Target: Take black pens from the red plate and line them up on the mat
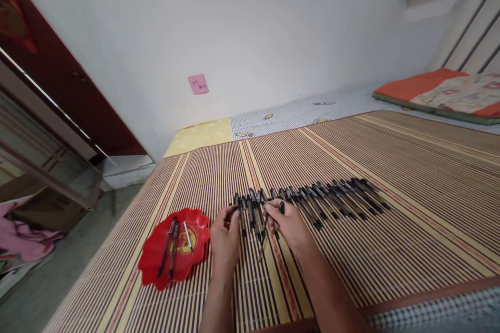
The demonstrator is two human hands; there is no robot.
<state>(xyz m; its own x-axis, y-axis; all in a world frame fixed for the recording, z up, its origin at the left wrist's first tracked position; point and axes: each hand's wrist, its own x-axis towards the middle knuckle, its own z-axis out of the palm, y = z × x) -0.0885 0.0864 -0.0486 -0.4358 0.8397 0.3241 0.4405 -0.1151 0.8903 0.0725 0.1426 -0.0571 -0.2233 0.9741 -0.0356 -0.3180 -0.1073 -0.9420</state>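
The right hand (288,225) pinches a slim dark pen (263,239) that slants down below it; whether the curled left hand (225,242) grips anything, I cannot tell. Black pens (338,197) lie between and right of the hands, a red dish (149,265) just left.

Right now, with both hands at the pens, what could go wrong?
The right hand is close to the row of pens, so it might knock some out of line. The left hand is beside the red dish, so a sideways move could bump it, perhaps shifting the two pens and white stick inside.
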